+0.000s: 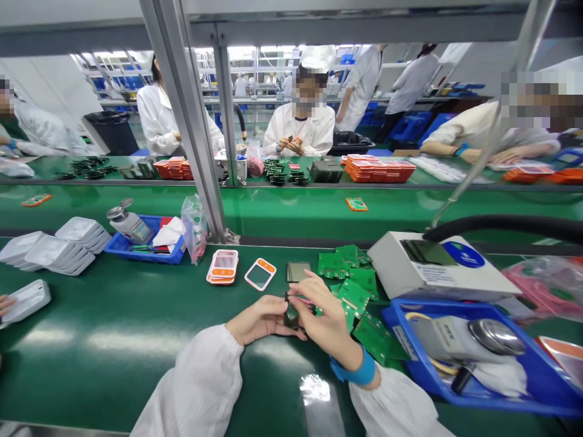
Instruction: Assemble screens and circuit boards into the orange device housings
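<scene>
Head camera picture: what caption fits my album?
Left hand holding a small dark piece, right hand touching it, beside green circuit boards.

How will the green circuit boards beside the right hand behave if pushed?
The green circuit boards look flat and thin, so each is probably stiff and light. They overlap loosely at odd angles, so a push would likely spread them rather than shift them together.

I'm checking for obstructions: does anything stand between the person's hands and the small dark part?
Nothing visible does: the left hand holds the small dark part, and the right hand is close against it, partly covering it.
</scene>
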Demonstrator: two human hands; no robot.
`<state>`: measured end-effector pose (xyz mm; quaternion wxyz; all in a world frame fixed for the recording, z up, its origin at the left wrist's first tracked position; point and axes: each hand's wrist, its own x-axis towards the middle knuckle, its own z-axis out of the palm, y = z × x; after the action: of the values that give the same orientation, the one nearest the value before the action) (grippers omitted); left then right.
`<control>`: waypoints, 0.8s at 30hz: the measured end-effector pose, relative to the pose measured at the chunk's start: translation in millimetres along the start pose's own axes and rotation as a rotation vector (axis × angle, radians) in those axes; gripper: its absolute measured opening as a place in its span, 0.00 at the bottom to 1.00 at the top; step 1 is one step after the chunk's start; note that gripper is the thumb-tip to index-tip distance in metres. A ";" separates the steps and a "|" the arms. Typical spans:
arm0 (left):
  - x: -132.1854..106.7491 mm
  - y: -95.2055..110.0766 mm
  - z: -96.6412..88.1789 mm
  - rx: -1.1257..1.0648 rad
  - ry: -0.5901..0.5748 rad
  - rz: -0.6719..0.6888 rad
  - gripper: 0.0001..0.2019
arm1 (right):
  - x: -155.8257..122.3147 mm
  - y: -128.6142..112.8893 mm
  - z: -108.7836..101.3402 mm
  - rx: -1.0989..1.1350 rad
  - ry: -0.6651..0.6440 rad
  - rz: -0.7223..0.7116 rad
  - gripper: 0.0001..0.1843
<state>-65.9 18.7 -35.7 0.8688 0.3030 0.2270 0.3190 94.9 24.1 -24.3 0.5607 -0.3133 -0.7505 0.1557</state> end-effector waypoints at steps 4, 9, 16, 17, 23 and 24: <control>-0.1 0.8 0.8 0.005 0.003 -0.002 0.13 | 0.8 -0.9 -0.2 0.009 0.010 0.005 0.14; -0.5 1.4 2.0 0.007 0.006 -0.005 0.12 | 1.9 -2.9 -0.3 -0.001 0.034 -0.001 0.13; 0.1 2.5 3.3 0.031 -0.014 -0.002 0.13 | 3.1 -4.7 -0.4 0.010 0.046 0.009 0.13; 0.3 2.6 3.3 0.034 -0.012 -0.002 0.13 | 3.0 -4.7 -0.3 0.012 0.046 0.009 0.13; 0.1 3.2 4.4 0.036 0.005 -0.011 0.13 | 2.0 -4.3 0.0 0.022 0.025 0.024 0.13; -0.1 3.6 5.0 0.041 0.009 -0.014 0.14 | 2.0 -4.3 -0.1 0.020 0.026 0.024 0.13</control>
<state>-64.6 18.9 -29.8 0.8636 0.3176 0.2395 0.3098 93.4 22.1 -20.2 0.5714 -0.3188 -0.7378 0.1659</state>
